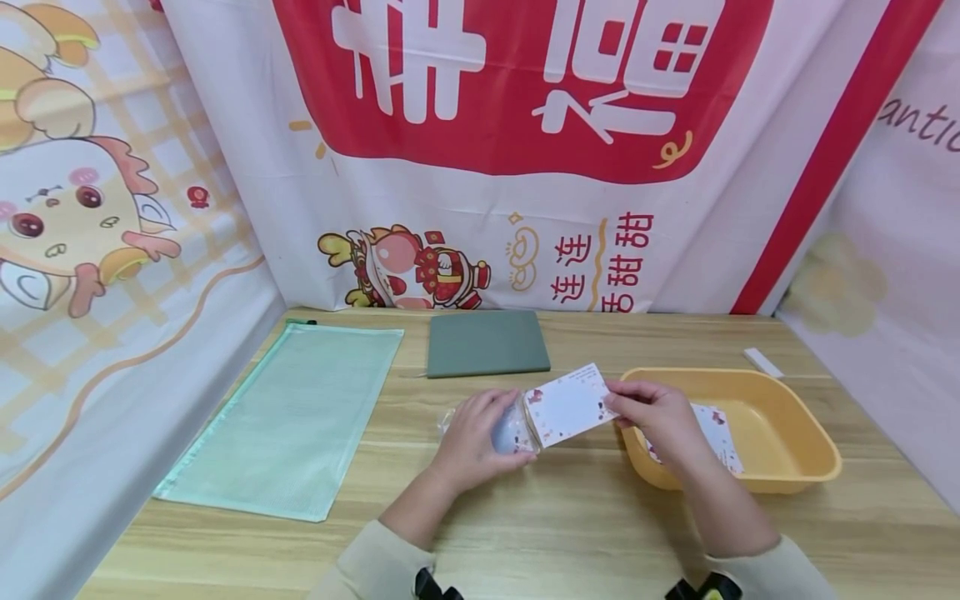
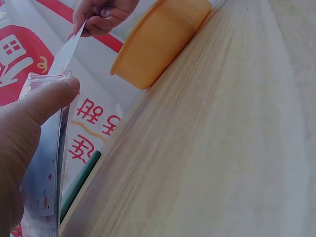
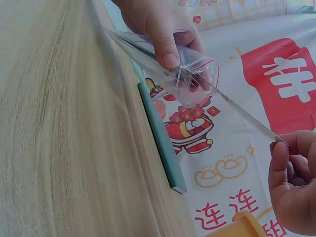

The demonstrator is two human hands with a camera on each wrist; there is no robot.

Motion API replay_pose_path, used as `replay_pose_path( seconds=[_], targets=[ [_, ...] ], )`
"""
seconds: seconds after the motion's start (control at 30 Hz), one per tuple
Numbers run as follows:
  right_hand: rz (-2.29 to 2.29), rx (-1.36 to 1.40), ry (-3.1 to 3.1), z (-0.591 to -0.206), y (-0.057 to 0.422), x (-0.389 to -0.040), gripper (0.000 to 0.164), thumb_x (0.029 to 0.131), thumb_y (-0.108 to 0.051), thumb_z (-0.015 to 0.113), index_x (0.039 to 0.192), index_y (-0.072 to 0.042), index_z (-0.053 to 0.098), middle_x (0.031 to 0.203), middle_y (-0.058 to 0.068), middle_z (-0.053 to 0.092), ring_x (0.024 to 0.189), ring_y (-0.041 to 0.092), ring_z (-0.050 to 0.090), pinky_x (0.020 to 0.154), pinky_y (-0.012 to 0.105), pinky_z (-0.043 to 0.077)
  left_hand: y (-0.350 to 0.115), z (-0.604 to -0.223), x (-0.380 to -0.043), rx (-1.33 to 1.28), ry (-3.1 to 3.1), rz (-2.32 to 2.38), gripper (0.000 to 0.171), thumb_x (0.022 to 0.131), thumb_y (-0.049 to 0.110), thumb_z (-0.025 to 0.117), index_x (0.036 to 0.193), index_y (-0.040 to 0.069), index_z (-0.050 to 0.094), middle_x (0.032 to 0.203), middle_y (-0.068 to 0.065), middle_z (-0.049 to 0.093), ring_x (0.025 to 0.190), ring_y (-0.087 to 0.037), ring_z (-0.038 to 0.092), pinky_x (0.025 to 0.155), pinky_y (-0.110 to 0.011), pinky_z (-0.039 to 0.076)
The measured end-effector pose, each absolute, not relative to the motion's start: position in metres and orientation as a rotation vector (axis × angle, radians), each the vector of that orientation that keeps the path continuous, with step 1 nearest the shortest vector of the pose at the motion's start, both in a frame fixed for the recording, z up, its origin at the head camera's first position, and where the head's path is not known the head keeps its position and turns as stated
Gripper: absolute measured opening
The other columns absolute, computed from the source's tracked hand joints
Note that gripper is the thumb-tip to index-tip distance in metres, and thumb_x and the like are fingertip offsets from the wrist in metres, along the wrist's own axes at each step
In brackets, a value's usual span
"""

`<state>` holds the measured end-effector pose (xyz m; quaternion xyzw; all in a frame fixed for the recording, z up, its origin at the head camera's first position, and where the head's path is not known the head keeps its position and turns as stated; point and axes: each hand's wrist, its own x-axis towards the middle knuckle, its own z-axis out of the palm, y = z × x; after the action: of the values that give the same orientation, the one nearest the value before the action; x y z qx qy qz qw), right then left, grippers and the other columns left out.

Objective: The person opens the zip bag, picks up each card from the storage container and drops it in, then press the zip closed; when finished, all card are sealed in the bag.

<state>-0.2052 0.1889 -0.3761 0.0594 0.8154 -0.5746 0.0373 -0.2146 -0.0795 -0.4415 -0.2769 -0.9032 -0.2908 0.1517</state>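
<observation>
My left hand (image 1: pixel 472 442) grips a clear zip bag (image 3: pixel 200 96), thumb on one face and fingers behind. Inside the bag shows a printed card (image 2: pixel 39 173). Between thumb and fingertips, my right hand (image 1: pixel 663 417) pinches the outer end of a white card (image 1: pixel 568 407) with small coloured prints along its edges. The card's other end is at the bag's mouth, overlapping it in the head view. Both hands are above the table, in front of the dark green notebook (image 1: pixel 487 343).
At the right stands a yellow plastic basin (image 1: pixel 783 442) with printed cards (image 1: pixel 723 437) in it, partly behind the right forearm. A mint green zip pouch (image 1: pixel 292 417) lies flat at the left. Behind the basin lies a white strip (image 1: pixel 763 362). Printed cloth walls surround the wooden table.
</observation>
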Motion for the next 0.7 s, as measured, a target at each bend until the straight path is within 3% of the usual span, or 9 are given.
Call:
replay_pose_path(
  seconds=[0.17, 0.33, 0.7],
  targets=[
    [-1.84, 0.188, 2.461, -0.3776, 0.1827, -0.2043, 0.045, 0.09, -0.026, 0.07, 0.126, 0.001, 0.063, 0.116, 0.005, 0.067, 0.083, 0.003, 0.062, 0.077, 0.018, 0.056, -0.0797, -0.4415, -0.2152, -0.79, -2.595, -0.834, 0.089, 0.071, 0.05, 0.081, 0.143, 0.009, 0.049, 0.136, -0.009, 0.055, 0.126, -0.027, 0.052, 0.107, -0.048, 0.043],
    [-1.755, 0.216, 2.535, -0.3775, 0.1804, -0.2016, 0.045, 0.091, -0.032, 0.069, 0.126, -0.004, 0.065, 0.125, 0.011, 0.064, 0.085, 0.005, 0.061, 0.076, 0.018, 0.055, -0.0796, -0.4412, -0.2157, -0.788, -2.589, -0.843, 0.089, 0.071, 0.049, 0.082, 0.143, 0.008, 0.049, 0.136, -0.009, 0.055, 0.126, -0.027, 0.052, 0.107, -0.049, 0.043],
    [-1.725, 0.198, 2.59, -0.3758, 0.1824, -0.1997, 0.046, 0.092, -0.035, 0.068, 0.128, -0.006, 0.064, 0.122, 0.011, 0.065, 0.086, 0.006, 0.062, 0.076, 0.016, 0.055, -0.0792, -0.4411, -0.2146, -0.784, -2.611, -0.884, 0.09, 0.07, 0.05, 0.082, 0.144, 0.012, 0.047, 0.138, -0.008, 0.055, 0.126, -0.027, 0.052, 0.107, -0.048, 0.043]
  ],
)
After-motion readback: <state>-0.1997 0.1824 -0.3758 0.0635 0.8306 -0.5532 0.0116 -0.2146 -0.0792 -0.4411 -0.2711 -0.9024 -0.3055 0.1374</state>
